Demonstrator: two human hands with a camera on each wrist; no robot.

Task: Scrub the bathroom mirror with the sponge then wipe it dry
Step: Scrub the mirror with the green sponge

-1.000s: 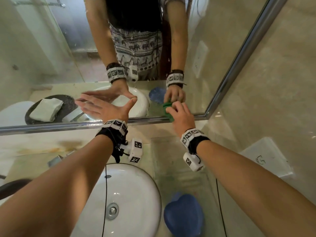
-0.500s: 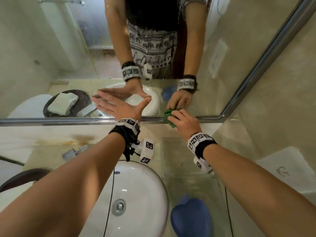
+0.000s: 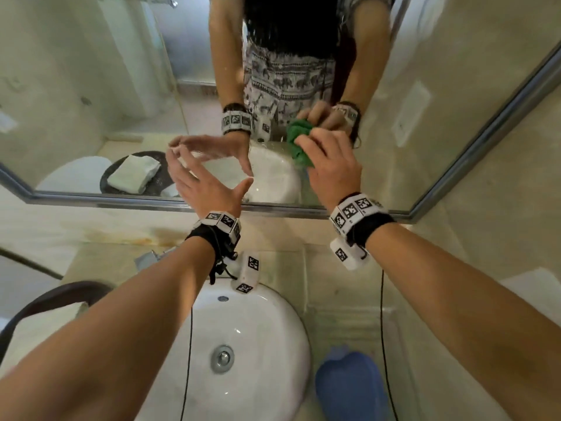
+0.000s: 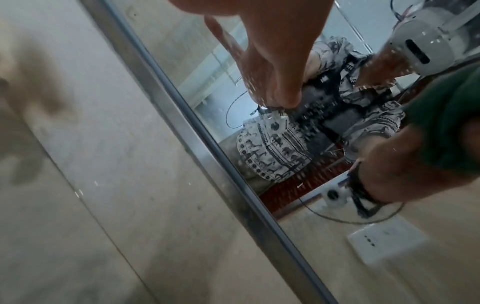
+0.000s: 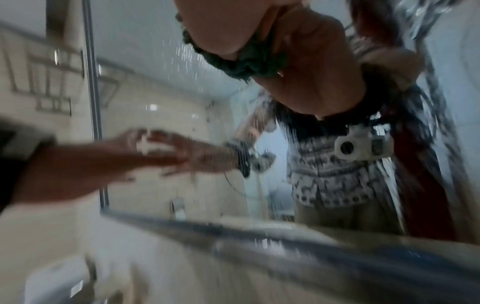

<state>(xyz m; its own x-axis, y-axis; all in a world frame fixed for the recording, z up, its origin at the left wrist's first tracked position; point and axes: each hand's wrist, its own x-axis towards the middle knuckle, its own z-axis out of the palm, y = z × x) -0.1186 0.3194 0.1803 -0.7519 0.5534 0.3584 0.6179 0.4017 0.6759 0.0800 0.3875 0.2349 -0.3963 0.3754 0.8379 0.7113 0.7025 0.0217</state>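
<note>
The mirror [image 3: 91, 86] in its metal frame [image 3: 151, 203] hangs above the sink. My right hand [image 3: 328, 165] grips a crumpled green sponge [image 3: 299, 147] and presses it on the glass, right of centre and well above the bottom frame. My left hand [image 3: 206, 186] is spread open, with its straight fingertips [image 4: 285, 96] touching the glass to the left of the sponge. Beside them the sponge [image 4: 446, 123] shows at the right edge of the left wrist view. Water streaks run down the glass around the sponge [image 5: 233, 61] in the blurred right wrist view.
A white sink [image 3: 243, 344] lies below my arms, with a blue heart-shaped object [image 3: 349, 387] on the counter to its right. A folded white cloth [image 3: 45, 326] rests on a dark tray at the lower left. A tiled wall with a white outlet plate [image 3: 528, 287] stands to the right.
My right hand has carried the sponge up the glass from the bottom frame edge. The left hand has stayed spread against the mirror.
</note>
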